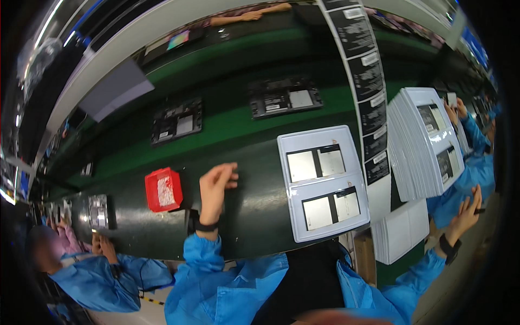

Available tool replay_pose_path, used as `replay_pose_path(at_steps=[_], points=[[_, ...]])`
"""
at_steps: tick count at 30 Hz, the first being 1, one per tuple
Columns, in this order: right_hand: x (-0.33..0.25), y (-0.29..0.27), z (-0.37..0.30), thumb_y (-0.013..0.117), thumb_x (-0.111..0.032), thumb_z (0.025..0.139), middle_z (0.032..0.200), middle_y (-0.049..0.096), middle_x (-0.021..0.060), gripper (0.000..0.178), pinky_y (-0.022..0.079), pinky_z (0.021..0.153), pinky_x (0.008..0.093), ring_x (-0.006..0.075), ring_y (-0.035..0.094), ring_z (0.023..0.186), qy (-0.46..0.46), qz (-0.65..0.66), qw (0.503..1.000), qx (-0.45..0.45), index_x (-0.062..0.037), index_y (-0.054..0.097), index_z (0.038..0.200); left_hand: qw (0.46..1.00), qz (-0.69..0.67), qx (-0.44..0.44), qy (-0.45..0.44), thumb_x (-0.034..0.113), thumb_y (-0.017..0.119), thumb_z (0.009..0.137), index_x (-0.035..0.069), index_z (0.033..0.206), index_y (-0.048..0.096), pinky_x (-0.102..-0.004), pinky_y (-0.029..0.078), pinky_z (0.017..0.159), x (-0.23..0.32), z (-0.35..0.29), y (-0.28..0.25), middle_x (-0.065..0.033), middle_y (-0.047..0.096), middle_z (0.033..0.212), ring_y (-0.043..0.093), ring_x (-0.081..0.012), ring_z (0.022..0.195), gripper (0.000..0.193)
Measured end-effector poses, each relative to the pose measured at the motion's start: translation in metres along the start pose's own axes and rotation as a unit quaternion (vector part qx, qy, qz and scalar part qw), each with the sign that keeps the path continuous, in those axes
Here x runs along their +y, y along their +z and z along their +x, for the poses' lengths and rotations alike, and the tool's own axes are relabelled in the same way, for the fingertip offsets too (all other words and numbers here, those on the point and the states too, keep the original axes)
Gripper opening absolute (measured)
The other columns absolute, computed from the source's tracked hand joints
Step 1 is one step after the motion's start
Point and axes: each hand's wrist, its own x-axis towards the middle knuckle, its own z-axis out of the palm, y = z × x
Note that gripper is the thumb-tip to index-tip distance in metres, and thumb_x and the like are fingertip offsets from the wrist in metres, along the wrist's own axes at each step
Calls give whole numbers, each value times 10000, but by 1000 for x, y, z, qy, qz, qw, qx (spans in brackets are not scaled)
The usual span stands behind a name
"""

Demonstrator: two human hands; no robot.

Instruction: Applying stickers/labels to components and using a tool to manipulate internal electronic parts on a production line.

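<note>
So the left hand (218,187) hangs over the green table (249,222), fingers loosely bent and a bit apart, with nothing I can see between them. The right hand (463,216) is way out to the side, well apart from the left. There's a small dark piece (480,210) at its fingertips, but I honestly can't tell if it's pinched or just lines up that way.

Right of the left hand, apart from it, lies a white tray (311,137) with silver-and-black flat packs (301,166) sitting in two recesses. Left of that hand there's a red bin (152,196) of little white bits (164,192). Two open device shells (176,124) are farther out past the hand.

Handling, my guess: the tray looks like thin molded plastic, light and a bit flexy, so I'd grab it by opposite rims and keep it level. The packs look flat, fairly stiff and smooth, probably denser than the tray and maybe a little slippery. I'd take one by its long edges, no pressing on the silver face and no bending, since I'd treat them as fragile. The tall stack of trays (409,157), between the left hand and the right, is probably heavy as a lot and could slide, so go one at a time.
</note>
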Motion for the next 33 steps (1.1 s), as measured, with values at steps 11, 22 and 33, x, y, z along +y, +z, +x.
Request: replay_pose_path(at_steps=[11, 22, 33], points=[[4, 176, -244, 619, -101, 993, 783, 713, 69, 151, 406, 577, 229, 83, 593, 670, -142, 23, 849, -508, 13, 719, 988, 821, 348, 406, 201, 269, 742, 888, -45, 1377, 485, -553, 310, 1159, -62, 218, -55, -394, 299, 1515, 298, -551, 1402, 636], [71, 200, -330, 627, -155, 1022, 690, 654, 3, 213, 363, 561, 220, 40, 513, 617, 32, -75, 831, -551, 15, 722, 935, 631, 468, 619, 17, 346, 786, 810, -45, 1340, 523, -521, 369, 1112, -84, 251, -226, -334, 503, 1380, 444, -474, 1325, 709], [70, 203, -327, 637, -149, 1016, 666, 637, 6, 203, 302, 490, 223, 26, 443, 536, 94, -84, 848, -514, 20, 716, 937, 860, 336, 358, -136, 464, 909, 664, -102, 1063, 700, -441, 567, 874, -57, 251, -258, -293, 717, 1112, 739, -363, 1002, 724]])
